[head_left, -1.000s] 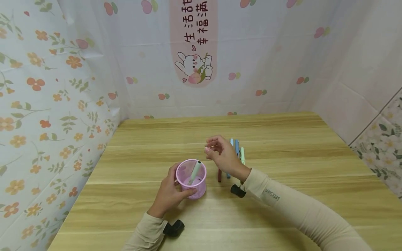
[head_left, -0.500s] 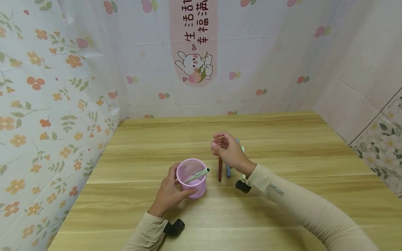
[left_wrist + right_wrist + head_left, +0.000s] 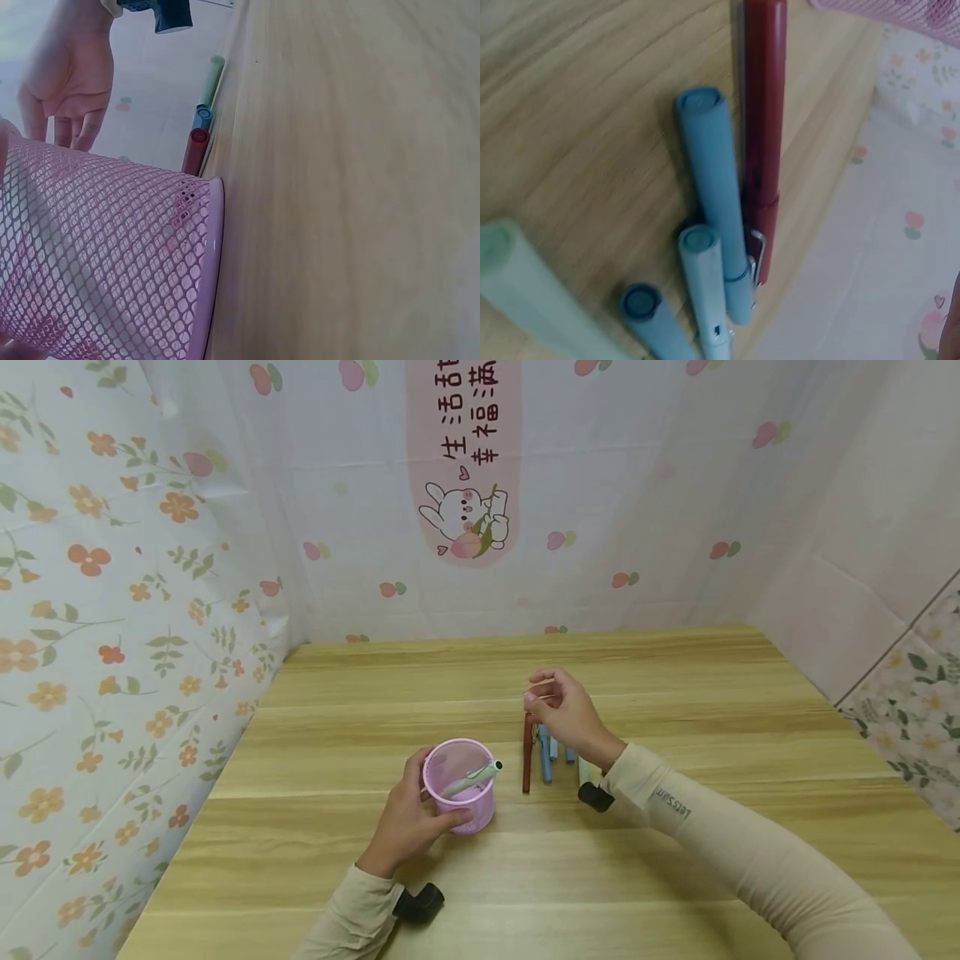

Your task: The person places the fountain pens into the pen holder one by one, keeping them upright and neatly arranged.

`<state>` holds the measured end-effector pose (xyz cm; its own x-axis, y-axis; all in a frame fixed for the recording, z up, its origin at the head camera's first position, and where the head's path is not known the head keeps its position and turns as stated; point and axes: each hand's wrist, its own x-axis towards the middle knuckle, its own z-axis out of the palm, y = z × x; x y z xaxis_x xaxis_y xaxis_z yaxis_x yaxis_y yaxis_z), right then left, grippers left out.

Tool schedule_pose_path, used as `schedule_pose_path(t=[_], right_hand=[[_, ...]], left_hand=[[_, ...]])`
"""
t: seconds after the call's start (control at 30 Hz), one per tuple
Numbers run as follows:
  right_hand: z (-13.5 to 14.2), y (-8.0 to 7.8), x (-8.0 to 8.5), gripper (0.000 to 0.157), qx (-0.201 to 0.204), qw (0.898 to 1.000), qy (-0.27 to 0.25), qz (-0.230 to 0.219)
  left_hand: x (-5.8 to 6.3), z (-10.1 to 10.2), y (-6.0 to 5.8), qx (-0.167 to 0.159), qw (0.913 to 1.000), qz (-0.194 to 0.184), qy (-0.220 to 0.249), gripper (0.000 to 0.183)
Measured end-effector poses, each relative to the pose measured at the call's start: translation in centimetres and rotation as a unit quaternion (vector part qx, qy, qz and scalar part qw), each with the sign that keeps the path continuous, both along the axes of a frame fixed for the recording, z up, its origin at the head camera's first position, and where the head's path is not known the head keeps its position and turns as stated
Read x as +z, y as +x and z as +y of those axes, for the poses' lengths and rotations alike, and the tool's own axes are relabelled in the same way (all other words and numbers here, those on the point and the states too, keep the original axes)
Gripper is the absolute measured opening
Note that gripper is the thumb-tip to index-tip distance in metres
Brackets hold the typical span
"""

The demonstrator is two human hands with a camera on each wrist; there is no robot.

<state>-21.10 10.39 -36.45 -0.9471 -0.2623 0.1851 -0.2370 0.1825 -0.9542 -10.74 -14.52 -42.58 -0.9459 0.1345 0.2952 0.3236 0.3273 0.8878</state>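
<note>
My left hand [image 3: 408,831] grips a pink mesh pen holder [image 3: 474,817] from its left side, the thumb across the front. Inside leans a pale green pen [image 3: 480,772], its end over the right rim; through the mesh [image 3: 127,247] it shows as a slanted pale stripe. Above a group of pens hovers my right hand [image 3: 572,717], fingers loosely bent and holding nothing. Closest to the holder lies a dark red pen [image 3: 527,762]. Beside it are a blue pen [image 3: 709,150], a light blue pen [image 3: 702,274], another blue pen [image 3: 651,319] and a light green pen [image 3: 544,304].
A wood-grain table [image 3: 337,710] carries everything. Patterned curtains [image 3: 645,502] stand behind and to the left [image 3: 150,635]. Each wrist wears a black camera mount, one near the left sleeve [image 3: 348,910], the other beside the pens.
The right hand has drawn away from the holder, rightward and slightly back, uncovering more pens. The green pen in the holder has tipped over toward the right rim. The left hand has stayed put.
</note>
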Motion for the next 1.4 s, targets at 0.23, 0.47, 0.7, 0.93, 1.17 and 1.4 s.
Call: schedule_pose_path(t=[0.23, 0.47, 0.7, 0.93, 1.17, 1.4], right_hand=[[0.8, -0.7, -0.2, 0.034, -0.010, 1.000, -0.010, -0.026], [1.3, -1.1, -0.5, 0.036, -0.026, 0.998, -0.009, -0.053], [2.1, -1.9, -0.8, 0.037, -0.035, 0.997, 0.006, -0.072], [3.0, -2.9, -1.6, 0.039, -0.050, 0.994, 0.020, -0.092], [4.2, -3.6, -2.2, 0.042, -0.056, 0.992, 0.049, -0.098], [5.1, -3.9, -2.5, 0.045, -0.065, 0.988, 0.090, -0.110]], left_hand=[[0.0, 0.1, -0.1, 0.003, 0.9997, 0.007, -0.022, 0.093], [-0.1, 0.1, -0.1, 0.006, 0.9997, 0.002, -0.022, 0.090], [-0.1, 0.2, -0.1, 0.005, 0.9998, 0.000, -0.020, 0.089], [0.0, 0.2, 0.0, 0.004, 0.9998, -0.002, -0.018, 0.089], [0.0, 0.2, 0.0, 0.005, 0.9998, -0.003, -0.021, 0.089], [-0.1, 0.2, 0.0, 0.004, 0.9997, -0.005, -0.022, 0.090]])
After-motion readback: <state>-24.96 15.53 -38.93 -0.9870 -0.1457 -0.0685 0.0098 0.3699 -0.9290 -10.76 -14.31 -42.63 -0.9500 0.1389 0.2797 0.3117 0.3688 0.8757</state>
